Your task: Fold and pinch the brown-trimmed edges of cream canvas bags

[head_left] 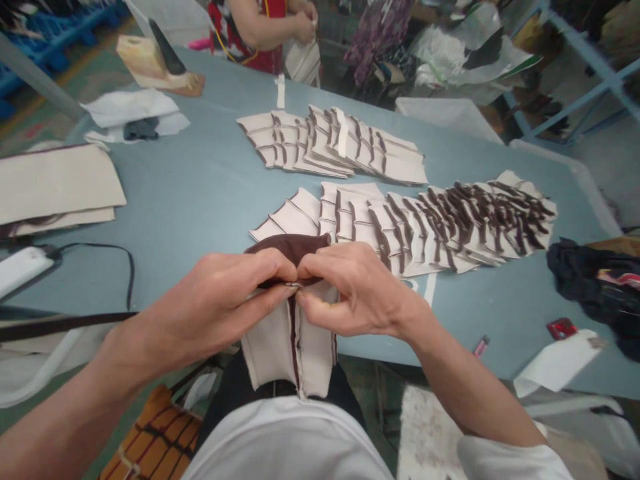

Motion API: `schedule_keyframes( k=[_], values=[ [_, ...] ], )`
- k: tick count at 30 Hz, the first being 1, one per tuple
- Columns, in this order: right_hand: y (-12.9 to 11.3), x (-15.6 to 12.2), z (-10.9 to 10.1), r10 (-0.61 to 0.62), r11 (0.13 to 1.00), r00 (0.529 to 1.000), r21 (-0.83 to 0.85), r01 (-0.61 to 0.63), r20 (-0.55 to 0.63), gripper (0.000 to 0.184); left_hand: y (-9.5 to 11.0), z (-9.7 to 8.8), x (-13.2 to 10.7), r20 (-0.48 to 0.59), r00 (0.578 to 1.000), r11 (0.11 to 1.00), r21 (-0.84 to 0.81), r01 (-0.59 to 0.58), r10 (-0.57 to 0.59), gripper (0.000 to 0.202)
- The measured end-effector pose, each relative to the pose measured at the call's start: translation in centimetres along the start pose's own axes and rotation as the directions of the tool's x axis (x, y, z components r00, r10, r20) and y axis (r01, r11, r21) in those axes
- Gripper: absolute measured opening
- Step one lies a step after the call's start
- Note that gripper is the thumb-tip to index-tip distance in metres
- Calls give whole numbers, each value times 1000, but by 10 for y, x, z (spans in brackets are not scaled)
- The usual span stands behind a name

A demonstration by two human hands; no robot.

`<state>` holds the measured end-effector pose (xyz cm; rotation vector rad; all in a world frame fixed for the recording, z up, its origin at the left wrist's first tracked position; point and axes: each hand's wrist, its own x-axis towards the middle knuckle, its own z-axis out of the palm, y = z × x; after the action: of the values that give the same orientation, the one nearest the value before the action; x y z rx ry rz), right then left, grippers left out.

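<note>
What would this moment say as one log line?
left hand: pinching cream-and-brown fabric piece | right hand: pinching same piece | nearby: fanned cream fabric pieces

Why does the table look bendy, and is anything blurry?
In the head view, the table edges bow toward the corners, and the left hand and right hand on the cloth look oversized up close. The light is soft, shadows are faint, and nothing looks badly blurred.
</note>
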<state>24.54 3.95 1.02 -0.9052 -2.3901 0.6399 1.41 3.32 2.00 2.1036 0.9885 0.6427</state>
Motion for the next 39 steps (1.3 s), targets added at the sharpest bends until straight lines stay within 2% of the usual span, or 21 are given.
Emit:
schedule_keyframes(
  k=[3,6,8,11,13,15,18,20,22,23,25,27,29,31,33,35,37,39],
  values=[
    [-3,6,0,47,985,998,162,-54,46,7,-4,0,-6,-21,1000,1000,10,-23,23,14],
    [-6,10,0,120,910,989,390,-143,82,8,-5,2,-11,-47,998,999,14,-50,51,15],
    [-8,11,1,193,811,970,532,-244,150,8,-6,4,-14,-61,993,995,14,-96,97,17],
    [-9,11,4,264,611,922,691,-387,283,7,-9,6,-18,-92,974,978,-5,-210,209,29],
    [-8,10,7,271,493,902,756,-430,336,13,-13,7,-21,-100,961,966,1,-259,258,36],
    [-6,10,10,275,415,895,796,-440,351,17,-17,7,-21,-84,953,956,54,-288,291,39],
    [-3,10,16,326,349,873,813,-467,362,18,-25,10,-19,-65,927,919,174,-355,370,39],
    [-2,10,20,380,334,852,805,-490,360,17,-29,15,-17,-78,899,883,239,-404,432,37],
    [-3,10,22,416,348,842,795,-496,343,16,-30,20,-15,-104,876,862,261,-433,471,35],
    [-4,10,22,423,370,846,790,-490,326,14,-29,22,-14,-120,880,871,258,-419,459,33],
    [-6,9,19,420,447,867,771,-453,267,11,-23,22,-13,-156,918,917,233,-324,364,29],
    [-9,6,15,399,564,899,726,-394,178,9,-15,17,-13,-160,962,963,192,-192,223,26],
    [-12,3,11,361,689,929,646,-328,87,7,-7,8,-11,-105,987,986,126,-110,123,23],
    [-15,-1,9,318,793,948,544,-275,15,7,-1,-1,-7,3,997,995,54,-81,81,16],
    [-17,-5,9,279,870,959,437,-229,-53,8,2,-8,-3,98,992,996,24,-87,84,14],
    [-19,-9,9,239,911,965,368,-185,-107,9,2,-10,0,160,979,991,34,-130,123,22],
    [-20,-11,9,213,915,968,374,-151,-130,10,1,-7,1,171,967,976,73,-205,190,25],
    [-21,-12,10,222,877,969,456,-149,-110,10,-2,-1,0,129,951,941,161,-299,280,26]
  ],
)
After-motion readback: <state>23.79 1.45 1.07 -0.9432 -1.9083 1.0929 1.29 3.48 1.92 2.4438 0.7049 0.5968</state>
